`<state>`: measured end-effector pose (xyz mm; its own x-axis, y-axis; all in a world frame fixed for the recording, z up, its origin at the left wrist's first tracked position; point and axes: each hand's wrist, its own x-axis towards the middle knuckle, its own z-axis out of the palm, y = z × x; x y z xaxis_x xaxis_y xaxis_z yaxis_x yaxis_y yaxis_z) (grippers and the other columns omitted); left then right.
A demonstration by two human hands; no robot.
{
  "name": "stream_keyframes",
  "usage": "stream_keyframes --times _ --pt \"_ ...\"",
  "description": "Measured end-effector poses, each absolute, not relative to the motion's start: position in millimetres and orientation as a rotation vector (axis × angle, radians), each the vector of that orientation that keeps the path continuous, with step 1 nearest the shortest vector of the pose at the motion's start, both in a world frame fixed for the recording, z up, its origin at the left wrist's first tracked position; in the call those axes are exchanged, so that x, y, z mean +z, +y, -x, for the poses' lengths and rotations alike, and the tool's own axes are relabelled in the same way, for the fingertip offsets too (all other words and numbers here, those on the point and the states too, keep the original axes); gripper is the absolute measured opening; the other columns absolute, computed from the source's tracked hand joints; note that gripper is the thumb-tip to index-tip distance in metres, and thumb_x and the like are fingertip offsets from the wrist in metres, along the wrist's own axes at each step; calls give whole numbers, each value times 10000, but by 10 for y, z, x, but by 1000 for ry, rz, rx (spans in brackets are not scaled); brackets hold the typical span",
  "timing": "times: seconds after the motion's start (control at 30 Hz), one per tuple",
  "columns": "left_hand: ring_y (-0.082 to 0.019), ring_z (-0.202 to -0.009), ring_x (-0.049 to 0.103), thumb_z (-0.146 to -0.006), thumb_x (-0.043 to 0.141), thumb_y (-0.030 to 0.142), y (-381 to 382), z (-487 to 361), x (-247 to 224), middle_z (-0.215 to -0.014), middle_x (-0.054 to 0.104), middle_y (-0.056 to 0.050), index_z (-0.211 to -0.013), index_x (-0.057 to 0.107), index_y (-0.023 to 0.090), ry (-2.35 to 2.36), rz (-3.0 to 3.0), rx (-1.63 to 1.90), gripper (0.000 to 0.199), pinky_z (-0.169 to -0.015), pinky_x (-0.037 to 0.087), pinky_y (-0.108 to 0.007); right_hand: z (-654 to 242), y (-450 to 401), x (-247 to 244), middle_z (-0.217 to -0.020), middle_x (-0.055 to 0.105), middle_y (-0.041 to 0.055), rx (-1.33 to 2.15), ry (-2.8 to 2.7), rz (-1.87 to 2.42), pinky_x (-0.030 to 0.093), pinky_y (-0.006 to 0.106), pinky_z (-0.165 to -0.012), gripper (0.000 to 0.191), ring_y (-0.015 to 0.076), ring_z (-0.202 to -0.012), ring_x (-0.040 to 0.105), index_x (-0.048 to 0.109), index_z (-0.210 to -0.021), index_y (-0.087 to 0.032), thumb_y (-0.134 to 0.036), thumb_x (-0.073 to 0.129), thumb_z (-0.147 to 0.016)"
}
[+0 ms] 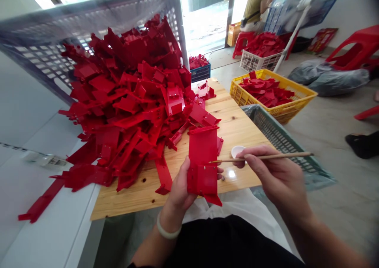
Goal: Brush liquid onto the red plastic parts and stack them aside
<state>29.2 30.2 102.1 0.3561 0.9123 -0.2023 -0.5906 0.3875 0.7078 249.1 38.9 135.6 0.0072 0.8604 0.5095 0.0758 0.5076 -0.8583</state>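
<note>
1. Presently I see the left hand (pixel 180 185) clenched on a red plastic panel (pixel 203 161), held over a pine board (pixel 237 129).
2. I see the right hand (pixel 275 173) pinching a thin wooden stick (pixel 266 156), its tip just beside the panel.
3. Nearby: a small white dish (pixel 237 151) under the right hand; a heap of red plastic parts (pixel 127 106) on the board.

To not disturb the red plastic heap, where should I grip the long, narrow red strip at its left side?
Grip the red plastic strip at its free lower-left end, coming from above and the left. That end lies out on the white surface, apart from the heap of red plastic parts, while the other end meets the heap. It is narrow, so pinch across its width.
</note>
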Motion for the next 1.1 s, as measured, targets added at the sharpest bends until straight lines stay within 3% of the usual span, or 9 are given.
stream_keyframes --times 0.13,0.3,0.5,0.7,0.87,1.0,1.1 --pt "-274 -944 834 -1121 434 600 333 -225 1004 -1092 848 -198 -1188 801 36 523 -443 1001 677 -878 628 -329 -2495 367 1326 -960 780 -11 802 -1405 841 626 191 -805 142 123 -860 764 781 -1088 -293 -216 661 -1082" --pt "-290 -936 832 -1140 344 599 345 -199 949 -1084 841 -224 -1206 785 20 550 -416 993 731 -898 623 -359 -2464 368 1294 -974 776 -1 839 -1403 822 632 209 -798 123 134 -866 766 782 -1083 -291 -240 671 -1081" --pt "-326 -1033 811 -1097 429 648 347 -242 959 -1200 819 -231 -1282 764 26 595 -478 995 731 -991 601 -413 -2462 382 1278 -958 799 10 797 -1363 828 657 256 -778 98 160 -829 785 779 -1064 -277 -270 682 -1077" --pt "-277 -909 825 -1096 455 644 331 -237 932 -1051 853 -183 -1176 805 64 628 -440 1005 682 -892 629 -364 -2507 363 1308 -884 777 23 799 -1422 837 645 284 -726 119 189 -815 774 790 -1034 -265 -302 682 -1071" --pt "-321 -1052 808 -1093 446 646 347 -290 978 -1165 832 -204 -1219 792 57 641 -487 1037 694 -1024 603 -443 -2526 325 1306 -890 782 1 763 -1356 805 652 305 -751 161 179 -782 761 791 -1095 -295 -245 638 -1084" --pt "-389 -1297 713 -1079 414 699 445 -523 991 -1266 796 -223 -1291 763 70 657 -518 1107 751 -1152 526 -536 -2500 291 1157 -1166 826 40 634 -1554 693 671 383 -934 210 228 -1054 803 734 -1242 -293 -213 612 -1093" --pt "-374 -1274 721 -1078 411 706 547 -845 938 -1172 813 -217 -1218 781 65 631 -480 1148 753 -1168 508 -508 -2492 285 1002 -1227 816 66 466 -1666 647 667 405 -981 274 258 -1147 790 675 -1236 -269 -169 758 -994"
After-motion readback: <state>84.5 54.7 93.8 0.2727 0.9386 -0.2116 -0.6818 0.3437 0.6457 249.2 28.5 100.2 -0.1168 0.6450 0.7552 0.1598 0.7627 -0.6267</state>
